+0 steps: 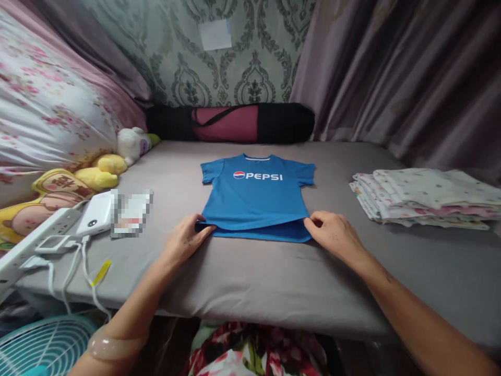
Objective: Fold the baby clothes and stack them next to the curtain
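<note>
Blue tee (256, 201) flat mid-bed, collar at 12. Left hand (183, 243) & right hand (332, 235) each pinch a hem corner at 6; lift both evenly, keep hem taut w/o creases.

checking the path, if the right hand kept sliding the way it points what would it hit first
The right hand points left and a little away, along the hem of the blue shirt it already touches. Going on, it would likely bunch that shirt, then meet the left hand.
</note>
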{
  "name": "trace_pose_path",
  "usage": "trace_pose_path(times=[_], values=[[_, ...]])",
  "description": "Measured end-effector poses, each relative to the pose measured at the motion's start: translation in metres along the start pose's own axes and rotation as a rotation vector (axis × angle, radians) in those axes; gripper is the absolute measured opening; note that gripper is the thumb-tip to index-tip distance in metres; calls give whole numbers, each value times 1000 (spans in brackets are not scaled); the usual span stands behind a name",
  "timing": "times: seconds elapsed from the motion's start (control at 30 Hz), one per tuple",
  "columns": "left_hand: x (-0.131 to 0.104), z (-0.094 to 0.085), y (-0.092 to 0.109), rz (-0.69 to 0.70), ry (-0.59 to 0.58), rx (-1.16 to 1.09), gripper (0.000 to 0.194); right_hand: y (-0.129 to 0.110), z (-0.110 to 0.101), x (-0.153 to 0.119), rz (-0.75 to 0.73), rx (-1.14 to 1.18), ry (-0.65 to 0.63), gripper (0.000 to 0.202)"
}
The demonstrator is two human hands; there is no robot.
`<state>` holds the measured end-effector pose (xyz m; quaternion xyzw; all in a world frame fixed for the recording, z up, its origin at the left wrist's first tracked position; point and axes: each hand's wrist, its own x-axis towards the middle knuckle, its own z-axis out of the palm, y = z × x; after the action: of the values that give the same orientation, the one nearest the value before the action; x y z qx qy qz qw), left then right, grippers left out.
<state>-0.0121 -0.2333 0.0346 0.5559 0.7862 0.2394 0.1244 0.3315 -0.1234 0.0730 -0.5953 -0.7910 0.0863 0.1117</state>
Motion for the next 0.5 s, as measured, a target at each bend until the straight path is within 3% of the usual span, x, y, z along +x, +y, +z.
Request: trace_pose_path(times=[0.13, 0.27, 0.5], values=[[1, -4, -10, 38, -24, -29, 30, 11, 6, -6, -4, -15, -10, 25], [-2, -14, -13, 45, 13, 17, 32, 21, 8, -20, -100, -77, -45, 15], [-3, -20, -25, 196, 17, 82, 38, 9, 1, -44, -200, -358, -91, 21]])
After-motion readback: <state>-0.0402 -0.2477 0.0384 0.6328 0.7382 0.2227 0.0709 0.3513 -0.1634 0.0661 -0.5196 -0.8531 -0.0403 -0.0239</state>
